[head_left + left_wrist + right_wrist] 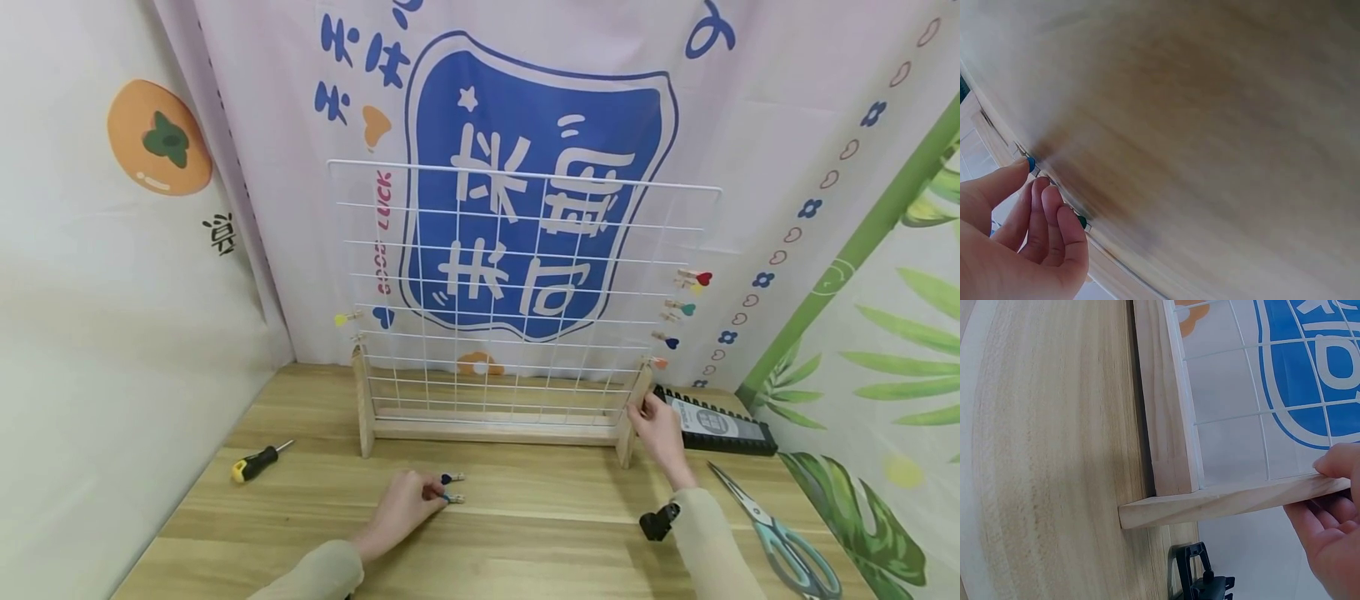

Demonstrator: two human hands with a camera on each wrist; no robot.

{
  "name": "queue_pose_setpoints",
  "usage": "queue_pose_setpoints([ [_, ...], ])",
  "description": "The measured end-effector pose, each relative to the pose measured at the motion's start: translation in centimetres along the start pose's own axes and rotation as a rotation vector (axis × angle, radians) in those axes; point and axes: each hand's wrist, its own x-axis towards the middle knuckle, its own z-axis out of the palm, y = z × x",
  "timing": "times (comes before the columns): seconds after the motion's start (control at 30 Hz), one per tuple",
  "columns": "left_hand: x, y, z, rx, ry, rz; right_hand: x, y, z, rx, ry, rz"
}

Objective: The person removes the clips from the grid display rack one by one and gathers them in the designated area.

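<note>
Pinches with the left hand [401, 508], at bottom centre of the head view, the coloured end of a blue clip [457, 499]. Could well drop it, given a mere fingertip hold on so small a piece, or knock aside the dark-hearted clip [453, 478] with a sweep of the other fingers. Has the blue clip right at the fingertips, wooden end poking out toward the right of the frame, with the dark-hearted clip just above it; hard to judge whether touching that one too. Farther off, right of centre, grips with the right hand [658, 425] the wooden upright [636, 407], thumb to one side, fingers to the other. Risks tilting or shifting the upright through an uneven push, and so jolting the wire grid [517, 285] or shaking loose the clips [687, 309] up its right edge. Meets the upright directly at thumb and fingers, with the grid rising toward upper centre, well apart from the left hand; at its left edge, a yellow-tipped clip [342, 319], away from both hands.
</note>
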Motion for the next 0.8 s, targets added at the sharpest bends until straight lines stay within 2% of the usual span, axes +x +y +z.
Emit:
queue_pose_setpoints([
  [0.27, 0.0, 0.3, -0.4, 0.007, 0.004, -0.01, 0.1, 0.1, 0.1, -0.009, 0.002, 0.006],
  [0.4, 0.2, 0.5, -0.9, -0.001, 0.043, -0.007, 0.1, 0.1, 0.1, -0.002, 0.0, 0.007],
  [0.6, 1.1, 1.1, -3.1, -0.012, 0.209, 0.007, 0.0, 0.0, 0.0, 0.007, -0.007, 0.006],
  [0.8, 2.8, 1.0, -6.9, 0.044, 0.42, 0.095, 0.0, 0.0, -0.1, 0.007, -0.007, 0.01],
])
